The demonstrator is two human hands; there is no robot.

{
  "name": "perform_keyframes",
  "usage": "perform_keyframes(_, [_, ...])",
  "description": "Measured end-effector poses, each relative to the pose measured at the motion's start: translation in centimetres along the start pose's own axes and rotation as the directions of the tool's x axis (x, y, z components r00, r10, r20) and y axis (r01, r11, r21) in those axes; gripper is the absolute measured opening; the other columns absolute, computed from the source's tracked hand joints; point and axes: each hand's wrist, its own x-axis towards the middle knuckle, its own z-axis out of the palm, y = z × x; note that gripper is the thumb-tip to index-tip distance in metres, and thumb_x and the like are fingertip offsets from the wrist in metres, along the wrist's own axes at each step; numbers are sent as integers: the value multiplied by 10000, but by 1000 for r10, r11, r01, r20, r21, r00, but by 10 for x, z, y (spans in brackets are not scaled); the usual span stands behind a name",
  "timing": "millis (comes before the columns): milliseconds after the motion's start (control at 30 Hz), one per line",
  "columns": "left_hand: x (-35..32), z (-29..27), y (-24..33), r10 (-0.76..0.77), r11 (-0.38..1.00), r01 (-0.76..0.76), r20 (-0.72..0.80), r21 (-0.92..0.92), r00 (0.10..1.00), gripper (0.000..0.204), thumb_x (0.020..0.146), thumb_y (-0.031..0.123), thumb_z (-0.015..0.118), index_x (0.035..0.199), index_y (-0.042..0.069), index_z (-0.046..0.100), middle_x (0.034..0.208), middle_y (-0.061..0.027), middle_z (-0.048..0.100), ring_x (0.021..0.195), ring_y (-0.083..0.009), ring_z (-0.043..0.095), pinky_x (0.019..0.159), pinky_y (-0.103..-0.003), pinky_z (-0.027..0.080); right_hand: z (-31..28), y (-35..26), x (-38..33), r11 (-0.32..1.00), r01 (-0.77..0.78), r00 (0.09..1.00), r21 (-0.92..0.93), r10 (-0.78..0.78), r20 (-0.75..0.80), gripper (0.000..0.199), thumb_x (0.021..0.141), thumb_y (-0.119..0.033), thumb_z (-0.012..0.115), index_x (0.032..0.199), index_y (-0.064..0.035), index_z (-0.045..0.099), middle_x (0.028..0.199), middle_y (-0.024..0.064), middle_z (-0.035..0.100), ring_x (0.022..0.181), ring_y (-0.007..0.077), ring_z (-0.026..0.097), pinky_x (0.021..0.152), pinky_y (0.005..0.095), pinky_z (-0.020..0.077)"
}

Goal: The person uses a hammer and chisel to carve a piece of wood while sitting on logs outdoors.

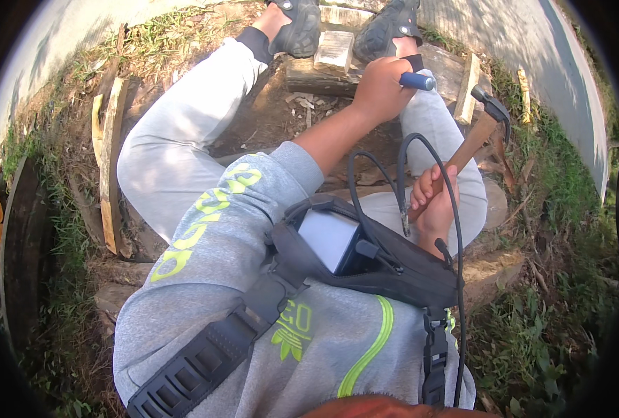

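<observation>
My left hand [385, 89] is closed around a tool's blue handle [418, 81], whose rounded end sticks out on the right; the rest of the tool is hidden by the hand. Lower and to the right, my right hand [435, 207] grips the wooden handle of a claw hammer [473, 141]. The hammer's dark metal head points up and away, just beyond my right knee, apart from the blue handle. Left of my left hand, a short pale wood block [334, 53] rests on a thick timber [318, 78] between my shoes.
Wood chips [302, 104] litter the soil between my legs. Split wood strips lie at the left [112, 167] and right [467, 89]. Black cables [401, 150] loop from a pouch [386, 273] on my chest, close to my right hand. Pale sheeting [532, 63] borders the grass.
</observation>
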Motion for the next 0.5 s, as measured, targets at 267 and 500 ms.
perform_keyframes(267, [1, -7, 5, -34, 999, 36, 49, -26, 998, 348, 919, 261, 746, 687, 41, 607, 730, -180, 632, 750, -420, 628, 689, -519, 479, 7, -31, -4, 990, 94, 995, -105, -92, 24, 450, 1146, -494, 436, 973, -81, 475, 658, 8, 416, 498, 112, 426, 444, 278, 385])
perform_keyframes(500, [0, -15, 7, -106, 990, 113, 86, -82, 991, 305, 903, 247, 750, 707, 49, 627, 743, -183, 643, 760, -417, 642, 677, -519, 490, 17, -30, -11, 973, 143, 989, -180, -134, 61, 442, 1143, -482, 461, 973, -75, 479, 676, 5, 425, 519, 105, 414, 462, 258, 378])
